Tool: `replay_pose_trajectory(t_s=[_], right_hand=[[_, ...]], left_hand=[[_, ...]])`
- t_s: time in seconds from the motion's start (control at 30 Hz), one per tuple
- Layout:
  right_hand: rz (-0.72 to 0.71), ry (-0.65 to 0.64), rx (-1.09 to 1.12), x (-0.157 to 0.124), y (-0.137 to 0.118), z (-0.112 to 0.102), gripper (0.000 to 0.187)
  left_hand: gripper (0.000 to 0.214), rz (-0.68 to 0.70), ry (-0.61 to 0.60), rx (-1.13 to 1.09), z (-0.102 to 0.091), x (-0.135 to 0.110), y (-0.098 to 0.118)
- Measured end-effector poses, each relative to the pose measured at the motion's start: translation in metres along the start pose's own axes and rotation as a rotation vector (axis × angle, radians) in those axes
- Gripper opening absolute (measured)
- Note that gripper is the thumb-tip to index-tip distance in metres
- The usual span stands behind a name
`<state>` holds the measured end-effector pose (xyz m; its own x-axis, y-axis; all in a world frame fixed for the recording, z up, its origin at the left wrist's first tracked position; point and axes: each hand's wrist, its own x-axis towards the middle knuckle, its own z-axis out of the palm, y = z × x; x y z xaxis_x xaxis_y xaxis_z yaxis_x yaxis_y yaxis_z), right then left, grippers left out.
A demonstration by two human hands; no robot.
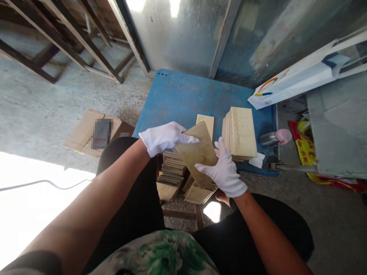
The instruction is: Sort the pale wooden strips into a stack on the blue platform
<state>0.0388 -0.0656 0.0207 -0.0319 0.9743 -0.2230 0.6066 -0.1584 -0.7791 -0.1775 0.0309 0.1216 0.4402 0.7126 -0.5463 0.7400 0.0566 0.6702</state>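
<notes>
Both my hands wear white gloves and hold one thin wooden board (197, 152) tilted in front of me. My left hand (163, 138) grips its upper left edge, fingers closed over it. My right hand (225, 170) clasps its lower right edge. Below the board, between my knees, lie stacks of similar wooden boards (170, 172). On the blue table (177, 99) stands a neat pile of boards (241, 131), with a single board (207, 121) lying flat beside it.
A white paper bag (301, 74) lies at the table's right back. A metal cup with a pink lid (272, 138) lies by the pile. A flat cardboard box (94, 131) rests on the concrete floor to the left. A cable (48, 183) crosses the floor.
</notes>
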Motion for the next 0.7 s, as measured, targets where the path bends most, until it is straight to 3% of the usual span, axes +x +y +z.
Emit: replay_pose_trajectory(t_s=[0.07,0.27,0.4,0.5,0.57,0.7], right_hand=[[-0.044,0.04,-0.161,-0.003,-0.008,0.005,0.134],[-0.101,0.061,-0.456,-0.016,-0.025,0.023,0.143],[-0.039,0.155,-0.509,-0.023,-0.03,0.038,0.13],[0.006,0.182,-0.495,-0.021,-0.031,0.044,0.122],[0.05,0.181,-0.48,-0.016,-0.032,0.044,0.12],[0.193,0.135,-0.422,0.008,-0.03,0.039,0.117]], left_hand=[[0.021,0.047,-0.059,-0.068,-0.003,0.003,-0.004],[0.034,-0.014,-0.085,-0.407,-0.002,0.015,-0.021],[0.029,-0.065,-0.119,-0.549,0.001,0.024,-0.019],[0.033,-0.075,-0.123,-0.508,0.003,0.031,-0.017],[0.041,-0.081,-0.037,-0.407,0.002,0.035,-0.018],[0.051,-0.028,0.346,-0.092,-0.009,0.038,-0.024]])
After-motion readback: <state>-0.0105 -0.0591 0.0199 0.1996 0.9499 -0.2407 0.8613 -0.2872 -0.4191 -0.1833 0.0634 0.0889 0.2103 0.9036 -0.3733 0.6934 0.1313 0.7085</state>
